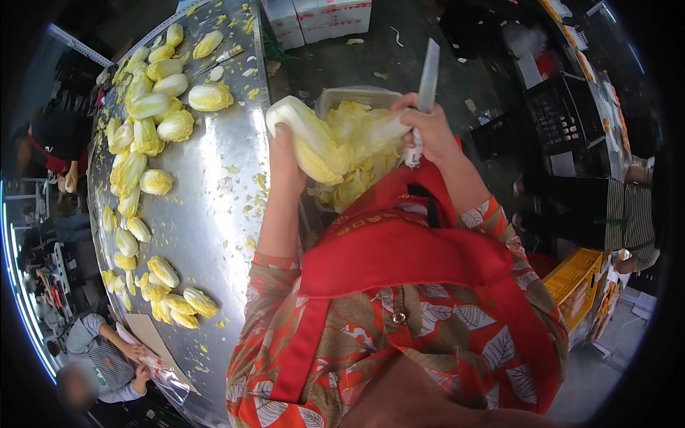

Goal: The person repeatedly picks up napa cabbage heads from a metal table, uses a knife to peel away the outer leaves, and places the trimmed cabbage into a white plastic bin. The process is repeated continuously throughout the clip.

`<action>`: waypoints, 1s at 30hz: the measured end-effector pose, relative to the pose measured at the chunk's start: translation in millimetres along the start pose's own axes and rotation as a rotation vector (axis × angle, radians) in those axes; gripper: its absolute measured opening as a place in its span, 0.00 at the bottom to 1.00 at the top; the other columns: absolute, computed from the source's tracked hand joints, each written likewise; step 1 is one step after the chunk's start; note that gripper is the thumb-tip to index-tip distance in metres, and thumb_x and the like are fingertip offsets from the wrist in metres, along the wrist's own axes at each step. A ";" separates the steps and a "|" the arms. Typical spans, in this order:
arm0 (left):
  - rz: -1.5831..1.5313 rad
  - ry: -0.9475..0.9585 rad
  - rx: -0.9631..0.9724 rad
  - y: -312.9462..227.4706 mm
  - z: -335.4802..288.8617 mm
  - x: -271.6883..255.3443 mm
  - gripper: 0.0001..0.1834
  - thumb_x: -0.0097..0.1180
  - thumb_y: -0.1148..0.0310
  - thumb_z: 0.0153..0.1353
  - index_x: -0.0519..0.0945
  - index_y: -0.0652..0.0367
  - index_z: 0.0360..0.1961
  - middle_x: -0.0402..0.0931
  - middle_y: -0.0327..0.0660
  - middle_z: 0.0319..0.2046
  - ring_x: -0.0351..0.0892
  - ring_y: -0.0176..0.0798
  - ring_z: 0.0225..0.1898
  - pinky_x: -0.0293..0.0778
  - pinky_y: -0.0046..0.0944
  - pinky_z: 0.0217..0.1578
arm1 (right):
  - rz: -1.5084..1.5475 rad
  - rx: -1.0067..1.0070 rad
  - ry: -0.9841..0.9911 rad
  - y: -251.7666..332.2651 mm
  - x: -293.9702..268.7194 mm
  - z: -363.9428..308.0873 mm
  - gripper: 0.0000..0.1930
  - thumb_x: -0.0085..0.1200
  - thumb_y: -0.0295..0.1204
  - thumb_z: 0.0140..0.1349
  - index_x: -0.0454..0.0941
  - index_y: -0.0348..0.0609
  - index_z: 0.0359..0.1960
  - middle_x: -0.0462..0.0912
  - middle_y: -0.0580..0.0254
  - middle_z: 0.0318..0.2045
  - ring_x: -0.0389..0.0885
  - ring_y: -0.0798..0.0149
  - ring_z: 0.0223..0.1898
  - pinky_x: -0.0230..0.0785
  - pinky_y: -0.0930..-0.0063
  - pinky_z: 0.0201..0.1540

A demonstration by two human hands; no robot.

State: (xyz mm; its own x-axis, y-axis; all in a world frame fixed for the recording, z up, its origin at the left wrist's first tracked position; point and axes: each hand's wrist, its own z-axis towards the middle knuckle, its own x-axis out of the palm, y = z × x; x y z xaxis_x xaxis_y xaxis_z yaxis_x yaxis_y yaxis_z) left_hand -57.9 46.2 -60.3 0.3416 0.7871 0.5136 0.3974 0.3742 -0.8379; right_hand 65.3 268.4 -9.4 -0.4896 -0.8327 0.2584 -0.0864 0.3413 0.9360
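Observation:
My left hand (285,153) is closed around a pale napa cabbage (307,135), holding it tilted over the near left side of a translucent bin (357,92). Yellow-green loose leaves (360,171) fill the bin in front of my red apron. In my right hand (430,132) is a knife (429,75), gripped by its white handle with the blade pointing up and away. A pale leaf (389,130) extends from the cabbage side to the fingers of that hand; whether they pinch it is unclear.
On my left runs a metal table (214,214) with many napa cabbages (150,105) and leaf scraps. White boxes (321,20) stand beyond the bin. A yellow crate (573,285) and a person in stripes (626,214) are at right. Another person (107,357) handles clear plastic at lower left.

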 end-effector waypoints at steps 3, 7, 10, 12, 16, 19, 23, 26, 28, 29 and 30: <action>-0.093 -0.108 0.043 -15.2 -8.2 16.4 0.39 0.33 0.35 0.64 0.64 0.59 0.60 0.72 0.49 0.48 0.73 0.49 0.50 0.69 0.48 0.54 | 0.082 -0.052 -0.083 -5.1 -16.1 -1.9 0.07 0.49 0.19 0.51 0.74 0.32 0.33 0.72 0.63 0.19 0.67 0.74 0.12 0.58 0.80 0.14; -0.287 -0.083 -0.112 -26.7 -6.4 12.7 0.34 0.32 0.43 0.67 0.65 0.61 0.60 0.71 0.48 0.53 0.69 0.47 0.56 0.65 0.49 0.57 | 0.007 -0.095 -0.125 -1.3 -24.7 9.2 0.14 0.55 0.25 0.53 0.75 0.35 0.43 0.74 0.63 0.24 0.69 0.74 0.15 0.59 0.80 0.15; -0.117 0.132 -0.019 -18.4 -2.4 17.0 0.30 0.31 0.48 0.68 0.66 0.63 0.58 0.70 0.48 0.55 0.69 0.47 0.57 0.63 0.50 0.58 | -0.213 -0.175 -0.089 -4.7 -4.1 15.9 0.27 0.64 0.36 0.53 0.73 0.43 0.55 0.78 0.62 0.35 0.72 0.75 0.21 0.64 0.81 0.19; -0.094 0.086 -0.041 -10.2 -3.4 31.1 0.30 0.30 0.49 0.69 0.66 0.63 0.58 0.71 0.48 0.54 0.70 0.47 0.56 0.63 0.50 0.58 | -0.298 -0.202 0.014 -1.1 25.3 8.5 0.29 0.65 0.38 0.50 0.73 0.41 0.54 0.78 0.60 0.38 0.75 0.73 0.26 0.68 0.79 0.25; -0.012 0.219 0.005 -0.3 -7.9 26.5 0.27 0.46 0.57 0.66 0.63 0.63 0.60 0.70 0.45 0.54 0.71 0.41 0.55 0.65 0.41 0.57 | -0.565 -0.402 0.124 -3.0 58.4 -1.6 0.35 0.68 0.43 0.45 0.73 0.38 0.54 0.78 0.57 0.40 0.77 0.68 0.38 0.71 0.73 0.41; -0.018 0.321 0.061 -2.9 -10.1 26.2 0.33 0.57 0.59 0.60 0.60 0.61 0.62 0.72 0.42 0.52 0.72 0.38 0.53 0.67 0.39 0.54 | -0.602 -0.271 0.178 5.2 56.8 -6.2 0.36 0.68 0.44 0.43 0.73 0.36 0.53 0.79 0.55 0.42 0.76 0.64 0.44 0.69 0.70 0.48; 0.052 0.304 0.114 -3.6 -12.3 30.3 0.31 0.60 0.63 0.57 0.63 0.60 0.59 0.73 0.43 0.50 0.73 0.38 0.51 0.69 0.38 0.52 | -0.645 -0.323 0.160 5.7 59.3 -15.9 0.36 0.67 0.44 0.45 0.71 0.37 0.54 0.79 0.53 0.42 0.77 0.60 0.43 0.70 0.70 0.47; 0.116 0.245 0.159 -3.1 -13.9 34.2 0.30 0.62 0.68 0.54 0.64 0.60 0.57 0.73 0.43 0.48 0.74 0.37 0.49 0.70 0.37 0.50 | -0.692 -0.388 0.128 -0.1 60.6 -18.2 0.36 0.66 0.44 0.46 0.70 0.38 0.55 0.79 0.52 0.40 0.78 0.59 0.42 0.70 0.70 0.45; 0.198 0.180 0.215 -3.7 -14.6 35.9 0.31 0.63 0.71 0.51 0.64 0.60 0.56 0.73 0.43 0.47 0.74 0.37 0.48 0.71 0.36 0.49 | -0.726 -0.375 0.141 0.3 59.9 -18.3 0.36 0.65 0.43 0.47 0.69 0.37 0.56 0.79 0.51 0.40 0.79 0.60 0.41 0.71 0.70 0.43; 0.269 0.136 0.254 -3.8 -14.1 36.3 0.32 0.63 0.72 0.49 0.65 0.60 0.55 0.73 0.43 0.46 0.74 0.37 0.47 0.71 0.36 0.48 | -0.696 -0.368 0.142 -1.2 59.5 -17.1 0.35 0.65 0.42 0.47 0.69 0.37 0.56 0.79 0.51 0.39 0.79 0.61 0.40 0.71 0.71 0.42; 0.340 0.092 0.294 -3.9 -13.7 36.8 0.32 0.64 0.72 0.48 0.65 0.61 0.55 0.73 0.43 0.46 0.74 0.37 0.47 0.71 0.36 0.48 | -0.667 -0.361 0.142 -4.6 59.0 -15.0 0.35 0.65 0.40 0.47 0.69 0.37 0.56 0.80 0.51 0.38 0.79 0.62 0.39 0.72 0.71 0.41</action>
State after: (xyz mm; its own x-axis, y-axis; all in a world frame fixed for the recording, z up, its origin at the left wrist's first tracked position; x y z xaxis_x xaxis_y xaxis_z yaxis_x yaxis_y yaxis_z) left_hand -35.2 67.1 -35.6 0.4906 0.8472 0.2040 -0.0041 0.2363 -0.9717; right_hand 49.8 211.2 5.1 -0.3150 -0.8687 -0.3823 -0.0236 -0.3955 0.9182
